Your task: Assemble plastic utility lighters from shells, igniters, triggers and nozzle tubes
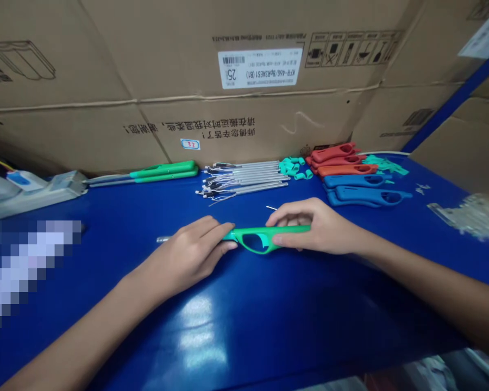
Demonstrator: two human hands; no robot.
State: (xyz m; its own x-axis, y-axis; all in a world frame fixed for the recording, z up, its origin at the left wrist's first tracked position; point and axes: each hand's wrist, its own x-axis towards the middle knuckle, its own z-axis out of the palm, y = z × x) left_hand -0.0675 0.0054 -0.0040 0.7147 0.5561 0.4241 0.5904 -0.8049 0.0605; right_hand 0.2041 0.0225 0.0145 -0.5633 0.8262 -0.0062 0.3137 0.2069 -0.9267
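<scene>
A green long-necked gas lighter (256,248) lies crosswise between my hands, just over the blue table. My left hand (199,244) is closed round its neck end, where a teal collar shows, and the metal tip of its tube sticks out to the left. My right hand (309,225) grips the green handle with thumb and fingers. A teal trigger (264,239) shows inside the handle's loop. Much of the tube and the far end of the handle are hidden by my hands.
Behind my hands lie metal lighter tubes with wires (256,172), teal collars (296,167), red handles (336,155), blue handles (367,195) and teal triggers (385,164). Green lighters (165,171) and a power strip (36,193) are at left, clear parts (472,216) at right. Cardboard (179,65) walls the back.
</scene>
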